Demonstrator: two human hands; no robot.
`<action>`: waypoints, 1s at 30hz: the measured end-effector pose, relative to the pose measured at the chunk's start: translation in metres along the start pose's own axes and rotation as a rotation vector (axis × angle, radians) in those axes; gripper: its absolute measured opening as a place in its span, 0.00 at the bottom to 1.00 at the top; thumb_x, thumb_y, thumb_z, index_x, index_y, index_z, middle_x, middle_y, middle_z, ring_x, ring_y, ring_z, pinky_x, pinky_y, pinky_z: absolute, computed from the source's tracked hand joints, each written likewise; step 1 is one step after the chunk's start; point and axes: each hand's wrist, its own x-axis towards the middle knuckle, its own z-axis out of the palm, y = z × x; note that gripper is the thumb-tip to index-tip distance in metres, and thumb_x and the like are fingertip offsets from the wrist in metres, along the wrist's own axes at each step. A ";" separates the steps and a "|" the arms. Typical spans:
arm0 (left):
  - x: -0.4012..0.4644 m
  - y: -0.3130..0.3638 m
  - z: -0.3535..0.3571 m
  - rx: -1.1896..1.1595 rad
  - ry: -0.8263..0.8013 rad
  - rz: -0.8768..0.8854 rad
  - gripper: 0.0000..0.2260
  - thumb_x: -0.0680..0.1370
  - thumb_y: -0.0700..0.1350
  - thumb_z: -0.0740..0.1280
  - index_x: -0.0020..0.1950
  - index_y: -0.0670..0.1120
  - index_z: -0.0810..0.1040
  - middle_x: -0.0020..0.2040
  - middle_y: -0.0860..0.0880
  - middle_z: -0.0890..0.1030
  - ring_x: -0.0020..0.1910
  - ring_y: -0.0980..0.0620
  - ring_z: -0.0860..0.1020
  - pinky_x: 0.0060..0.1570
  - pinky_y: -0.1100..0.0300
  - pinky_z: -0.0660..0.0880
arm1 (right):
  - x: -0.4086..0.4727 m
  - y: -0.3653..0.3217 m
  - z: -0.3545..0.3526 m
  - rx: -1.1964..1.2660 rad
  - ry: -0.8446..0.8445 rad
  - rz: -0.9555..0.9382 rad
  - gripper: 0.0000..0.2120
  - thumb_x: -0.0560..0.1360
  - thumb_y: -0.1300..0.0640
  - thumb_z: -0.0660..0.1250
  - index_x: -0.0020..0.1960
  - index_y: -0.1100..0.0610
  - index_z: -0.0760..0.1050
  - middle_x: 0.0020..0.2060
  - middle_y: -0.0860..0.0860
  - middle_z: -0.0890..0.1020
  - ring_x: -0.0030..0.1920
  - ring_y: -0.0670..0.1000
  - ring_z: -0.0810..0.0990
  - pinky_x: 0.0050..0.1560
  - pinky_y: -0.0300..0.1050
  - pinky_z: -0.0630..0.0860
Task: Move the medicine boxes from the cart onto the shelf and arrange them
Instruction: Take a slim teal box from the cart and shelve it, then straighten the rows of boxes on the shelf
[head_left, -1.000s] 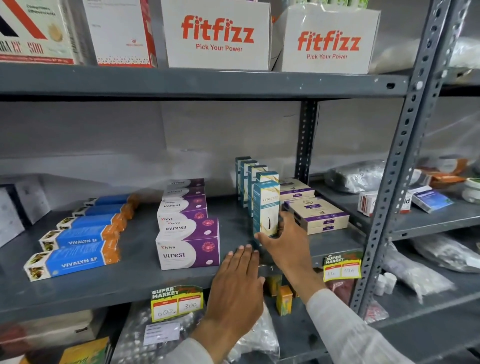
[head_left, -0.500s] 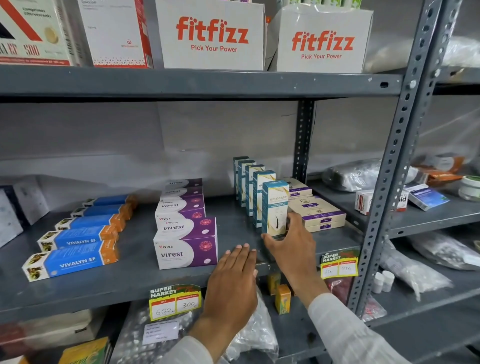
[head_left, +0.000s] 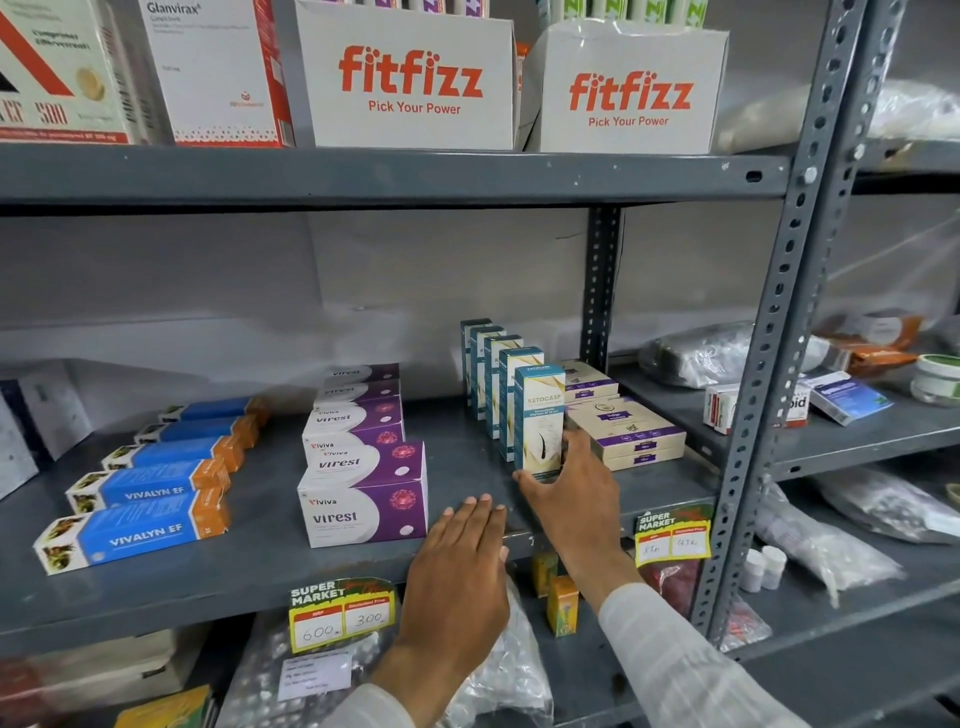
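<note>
A tall teal and white Ketocasp box (head_left: 540, 415) stands upright on the middle grey shelf (head_left: 260, 571), at the front of a row of matching teal boxes (head_left: 491, 374). My right hand (head_left: 576, 493) grips this front box low down, thumb at its front base and fingers on its right side. My left hand (head_left: 457, 566) rests flat on the shelf's front edge, fingers together, holding nothing. Purple and white Virest boxes (head_left: 363, 499) are stacked just left of my hands. No cart is in view.
Blue Vivalyn EF boxes (head_left: 145, 493) lie in a row at the left. Flat beige and purple boxes (head_left: 628, 431) sit stacked right of the teal row. A perforated upright post (head_left: 769, 364) bounds the bay. Fitfizz cartons (head_left: 410, 78) fill the shelf above.
The Ketocasp box has shifted slightly to the right with my right hand around it, closer in line with the row behind. My left hand has stayed on the shelf edge.
</note>
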 end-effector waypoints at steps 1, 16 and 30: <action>0.000 0.000 -0.001 -0.006 -0.006 -0.003 0.21 0.83 0.50 0.57 0.75 0.47 0.73 0.74 0.48 0.75 0.75 0.49 0.71 0.75 0.53 0.59 | 0.000 0.001 0.001 0.002 0.003 -0.004 0.33 0.71 0.45 0.77 0.69 0.50 0.64 0.65 0.50 0.79 0.66 0.54 0.78 0.63 0.52 0.77; -0.044 -0.060 -0.113 -0.521 0.415 -0.248 0.15 0.79 0.49 0.65 0.65 0.53 0.82 0.62 0.61 0.82 0.62 0.69 0.77 0.62 0.72 0.71 | -0.044 -0.031 0.012 0.287 0.053 -0.195 0.11 0.76 0.53 0.72 0.57 0.50 0.77 0.47 0.46 0.81 0.48 0.47 0.81 0.51 0.44 0.79; -0.111 -0.213 -0.092 0.087 0.043 -0.312 0.30 0.84 0.62 0.48 0.69 0.46 0.80 0.68 0.47 0.81 0.68 0.48 0.78 0.71 0.49 0.71 | -0.061 -0.093 0.066 0.340 -0.307 -0.186 0.39 0.69 0.43 0.78 0.75 0.44 0.65 0.68 0.43 0.75 0.65 0.47 0.76 0.66 0.53 0.77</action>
